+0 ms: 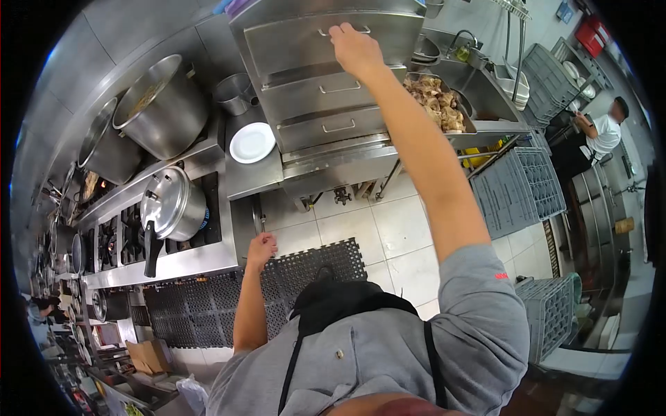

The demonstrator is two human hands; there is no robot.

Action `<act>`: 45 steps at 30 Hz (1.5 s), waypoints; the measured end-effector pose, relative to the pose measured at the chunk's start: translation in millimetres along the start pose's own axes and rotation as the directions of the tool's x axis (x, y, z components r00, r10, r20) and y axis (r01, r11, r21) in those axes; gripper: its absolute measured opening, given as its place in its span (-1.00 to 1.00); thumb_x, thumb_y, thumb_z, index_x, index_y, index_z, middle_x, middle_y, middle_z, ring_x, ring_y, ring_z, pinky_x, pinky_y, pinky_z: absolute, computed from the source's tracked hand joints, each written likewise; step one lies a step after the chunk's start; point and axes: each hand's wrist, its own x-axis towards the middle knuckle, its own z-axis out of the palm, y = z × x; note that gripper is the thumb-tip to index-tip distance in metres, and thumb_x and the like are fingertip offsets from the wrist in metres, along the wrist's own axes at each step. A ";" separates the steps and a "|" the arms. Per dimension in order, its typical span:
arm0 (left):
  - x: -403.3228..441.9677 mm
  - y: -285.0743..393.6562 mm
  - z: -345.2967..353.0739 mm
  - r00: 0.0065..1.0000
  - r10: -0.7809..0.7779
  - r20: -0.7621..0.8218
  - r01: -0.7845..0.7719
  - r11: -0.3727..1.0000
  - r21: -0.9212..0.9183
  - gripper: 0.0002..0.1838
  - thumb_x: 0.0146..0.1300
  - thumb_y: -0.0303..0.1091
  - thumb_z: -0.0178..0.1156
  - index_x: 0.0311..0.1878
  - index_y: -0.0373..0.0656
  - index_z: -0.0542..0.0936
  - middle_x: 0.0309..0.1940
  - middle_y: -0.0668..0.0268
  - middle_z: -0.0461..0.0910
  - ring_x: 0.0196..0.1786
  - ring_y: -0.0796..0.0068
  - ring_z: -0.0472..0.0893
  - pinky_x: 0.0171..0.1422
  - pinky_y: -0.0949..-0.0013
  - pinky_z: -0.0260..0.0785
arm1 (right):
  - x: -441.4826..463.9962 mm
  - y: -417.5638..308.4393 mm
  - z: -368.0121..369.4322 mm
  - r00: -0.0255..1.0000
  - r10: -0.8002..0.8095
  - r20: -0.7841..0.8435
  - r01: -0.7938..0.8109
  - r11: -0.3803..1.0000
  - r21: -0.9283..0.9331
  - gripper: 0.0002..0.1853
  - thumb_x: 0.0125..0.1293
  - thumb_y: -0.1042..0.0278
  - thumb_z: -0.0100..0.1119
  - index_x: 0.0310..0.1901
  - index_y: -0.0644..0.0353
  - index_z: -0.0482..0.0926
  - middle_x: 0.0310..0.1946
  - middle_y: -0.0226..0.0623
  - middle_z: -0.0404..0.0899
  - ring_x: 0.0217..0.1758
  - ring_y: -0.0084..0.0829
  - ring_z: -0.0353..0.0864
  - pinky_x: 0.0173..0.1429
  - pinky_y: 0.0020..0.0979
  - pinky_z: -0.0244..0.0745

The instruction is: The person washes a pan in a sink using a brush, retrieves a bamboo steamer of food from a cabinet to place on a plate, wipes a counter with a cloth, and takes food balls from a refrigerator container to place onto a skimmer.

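High in the view, my right hand [356, 50] has its fingers curled over the handle [365, 30] of the top steel drawer [291, 45]. That drawer looks closed or nearly so. Below it are two more drawer fronts [316, 97] with bar handles. My left hand [261, 249] is low, beside the stove corner, with its fingers curled in. A thin metal piece [262, 220] shows just above those fingers; whether the hand grips it is hidden. A white plate [252, 143] lies on the steel counter left of the drawers.
A pressure cooker [173, 204] sits on the stove, its black handle sticking out over the front edge. Large stockpots [163, 107] stand behind. A tray of cooked meat [454, 121] is by the sink. Grey crates [503, 197] and another person [600, 135] are at right.
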 end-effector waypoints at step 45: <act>-30.0 -184.8 -82.7 0.798 -0.603 0.008 0.596 0.787 -0.159 -0.63 0.24 -0.13 0.21 -0.09 -0.26 0.49 -0.43 0.12 0.58 -0.52 0.26 0.62 -0.52 0.29 0.47 | -14.6 115.6 -206.1 0.565 -0.298 0.769 -0.055 0.917 0.396 -0.94 0.19 0.57 -0.07 -0.35 0.26 0.42 -0.14 -0.24 0.70 -0.56 -0.56 0.43 -0.42 -0.45 0.38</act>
